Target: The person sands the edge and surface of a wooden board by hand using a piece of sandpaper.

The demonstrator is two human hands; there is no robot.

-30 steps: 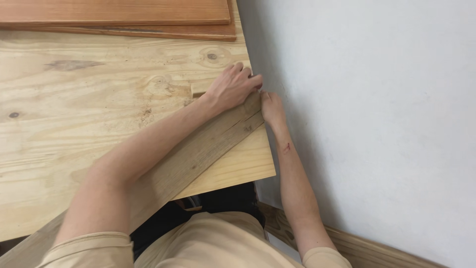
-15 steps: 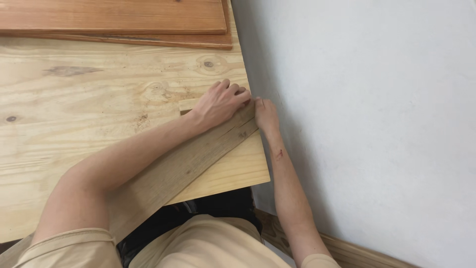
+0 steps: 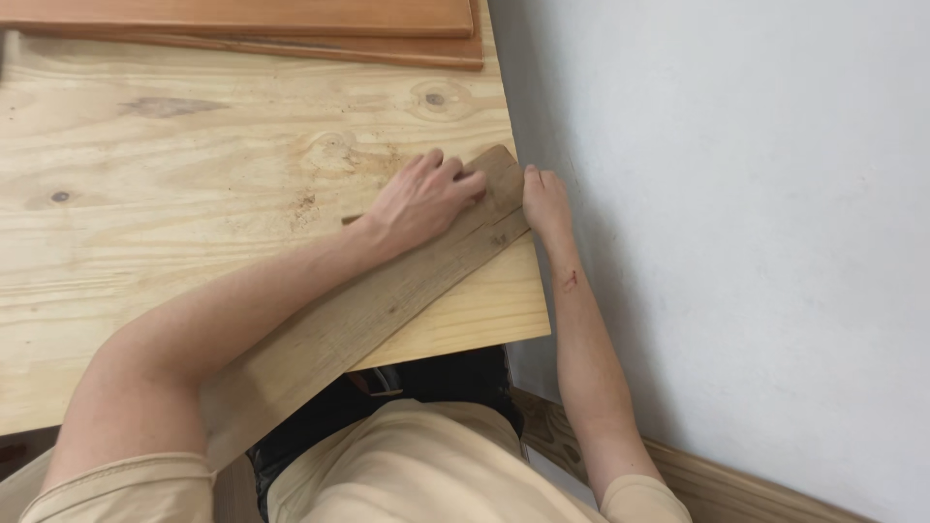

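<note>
Nearest to me, one grey weathered plank (image 3: 387, 305) runs slantwise from beyond the near edge of the workbench (image 3: 145, 213), by my lap, up to the bench's far right corner against the wall (image 3: 736, 194). It lies flat on the pale pine top, and my left forearm lies along it. Two hands are at its far end. My left hand (image 3: 421, 199) presses down flat on the plank, fingers spread and bent a little, not wrapped around it. My right hand (image 3: 545, 203) sits at the plank's right edge, squeezed between the bench and the wall, fingers against the end of the wood; I cannot tell whether it clasps the edge or only pushes on it. Past my hands the bench top shows several dark knots. At the far edge lie two reddish-brown boards (image 3: 291, 29), stacked one on the other, well apart from the plank.
</note>
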